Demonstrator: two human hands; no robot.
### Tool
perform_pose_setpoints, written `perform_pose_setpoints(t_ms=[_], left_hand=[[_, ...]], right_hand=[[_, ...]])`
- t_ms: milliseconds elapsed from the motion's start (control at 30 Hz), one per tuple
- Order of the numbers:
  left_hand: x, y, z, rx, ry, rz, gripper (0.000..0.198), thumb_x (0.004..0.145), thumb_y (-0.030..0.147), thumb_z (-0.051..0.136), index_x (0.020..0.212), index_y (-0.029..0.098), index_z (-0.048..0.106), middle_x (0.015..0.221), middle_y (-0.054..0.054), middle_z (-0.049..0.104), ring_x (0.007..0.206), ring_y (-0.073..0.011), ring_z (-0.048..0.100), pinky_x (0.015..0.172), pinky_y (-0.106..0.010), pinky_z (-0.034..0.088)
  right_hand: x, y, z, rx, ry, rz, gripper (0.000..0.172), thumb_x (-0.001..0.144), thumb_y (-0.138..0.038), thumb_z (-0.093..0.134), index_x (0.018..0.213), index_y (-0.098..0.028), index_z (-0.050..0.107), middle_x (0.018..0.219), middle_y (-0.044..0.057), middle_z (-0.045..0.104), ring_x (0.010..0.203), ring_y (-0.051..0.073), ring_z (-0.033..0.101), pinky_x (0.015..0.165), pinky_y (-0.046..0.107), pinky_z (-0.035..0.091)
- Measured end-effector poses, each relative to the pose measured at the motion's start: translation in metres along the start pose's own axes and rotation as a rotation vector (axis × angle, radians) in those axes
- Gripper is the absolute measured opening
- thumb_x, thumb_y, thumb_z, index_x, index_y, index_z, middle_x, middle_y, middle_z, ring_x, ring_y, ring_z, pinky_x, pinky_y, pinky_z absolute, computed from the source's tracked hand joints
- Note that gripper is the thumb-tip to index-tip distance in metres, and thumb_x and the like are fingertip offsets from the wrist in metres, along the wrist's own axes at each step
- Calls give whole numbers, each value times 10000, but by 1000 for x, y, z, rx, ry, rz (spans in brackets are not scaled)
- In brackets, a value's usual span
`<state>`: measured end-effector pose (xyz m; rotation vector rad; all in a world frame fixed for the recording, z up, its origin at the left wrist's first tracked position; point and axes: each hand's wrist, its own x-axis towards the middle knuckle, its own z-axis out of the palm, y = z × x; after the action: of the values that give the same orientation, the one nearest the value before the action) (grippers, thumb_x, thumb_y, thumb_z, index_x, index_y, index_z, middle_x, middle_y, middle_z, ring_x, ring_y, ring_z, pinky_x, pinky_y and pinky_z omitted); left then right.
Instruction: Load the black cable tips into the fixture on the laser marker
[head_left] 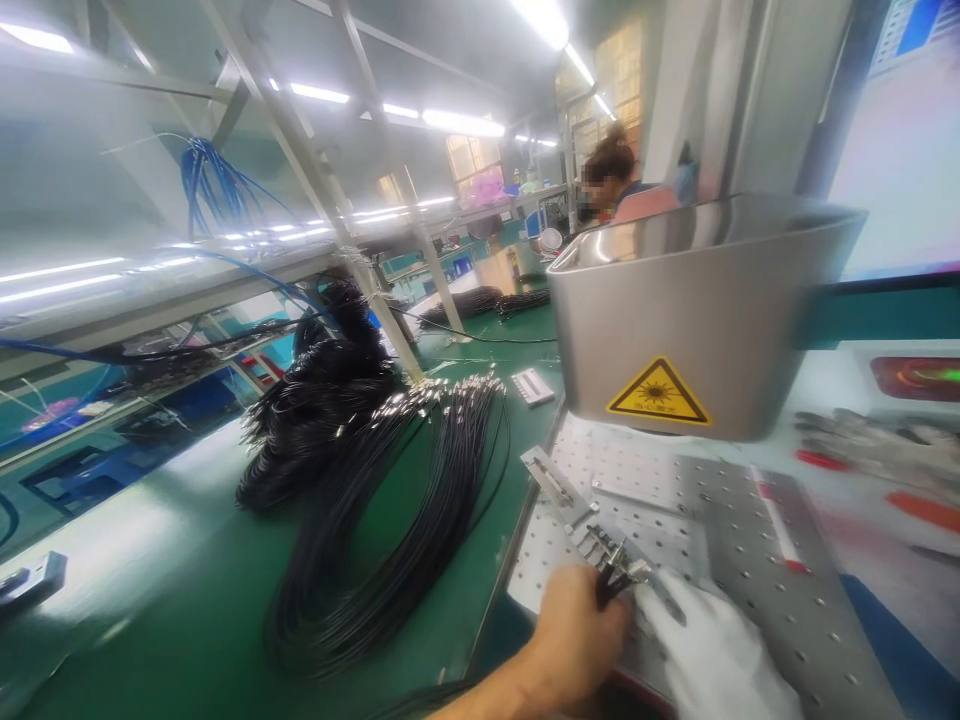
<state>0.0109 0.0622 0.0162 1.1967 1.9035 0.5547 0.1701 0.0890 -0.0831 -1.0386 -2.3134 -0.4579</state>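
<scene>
My bare left hand (574, 620) is closed around a few short lengths of black cable (609, 582), whose metal connector ends point up and away from it. My right hand (712, 640), in a white glove, is just to the right, its fingertips at the metal connectors (637, 570). The glove is blurred, but the fingers look pinched on the connector ends. Directly beyond both hands lies a slotted metal fixture (592, 540), joined to a flat plate (555, 480) that slants to the upper left. Both sit on a perforated metal bed (540, 575).
A steel housing (675, 320) with a yellow laser-warning label overhangs the bed. Left of it, a looped bundle of black cables (442, 500) and a taller cable pile (322, 430) lie on the green table (187, 600). Gloves (885, 445) lie right; a person (622, 180) is behind.
</scene>
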Motion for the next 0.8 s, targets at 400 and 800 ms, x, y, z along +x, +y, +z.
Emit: perform_pose_setpoints(t_ms=[400, 800], left_hand=[[3, -1, -14, -55, -152, 103, 243, 760, 142, 547, 576, 196, 397, 565, 77, 321, 581, -77, 297, 563, -258, 260], [-5, -3, 1, 283, -43, -21, 209, 869, 231, 472, 879, 161, 669, 880, -85, 680, 851, -221, 592, 748, -331, 385]], right_hand=[[17, -6, -20, 25, 11, 112, 437, 767, 55, 492, 996, -238, 721, 953, 10, 688, 812, 180, 607, 687, 291, 525], [5, -2, 14, -110, -24, 12, 434, 706, 53, 555, 944, -256, 745, 994, 48, 721, 816, 217, 643, 659, 287, 528]])
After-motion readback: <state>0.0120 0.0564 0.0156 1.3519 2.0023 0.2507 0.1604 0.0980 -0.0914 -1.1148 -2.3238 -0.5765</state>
